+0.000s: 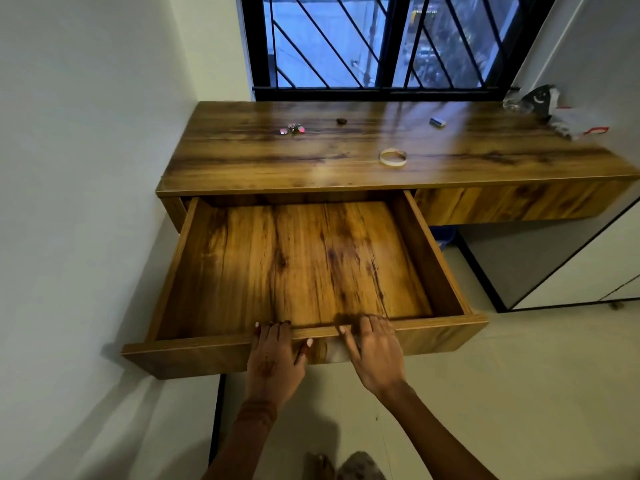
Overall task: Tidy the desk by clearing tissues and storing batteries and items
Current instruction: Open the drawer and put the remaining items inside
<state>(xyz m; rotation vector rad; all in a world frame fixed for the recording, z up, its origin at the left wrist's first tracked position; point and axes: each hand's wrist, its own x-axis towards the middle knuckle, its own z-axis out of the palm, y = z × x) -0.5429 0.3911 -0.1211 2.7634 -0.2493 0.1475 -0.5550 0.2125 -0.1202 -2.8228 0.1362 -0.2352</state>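
A wooden desk stands under a window. Its left drawer is pulled far out and looks bare inside. My left hand and my right hand both rest on the drawer's front panel, fingers curled over its top edge. On the desktop lie a cluster of small shiny pieces, a small dark object, a small grey-blue block and a pale ring-shaped band. Crumpled plastic wrappers sit at the far right corner.
A white wall runs close along the desk's left side. The right drawer is shut. A white cabinet with black edging stands at the right. A blue object shows under the desk. Pale floor lies below, with feet near the bottom edge.
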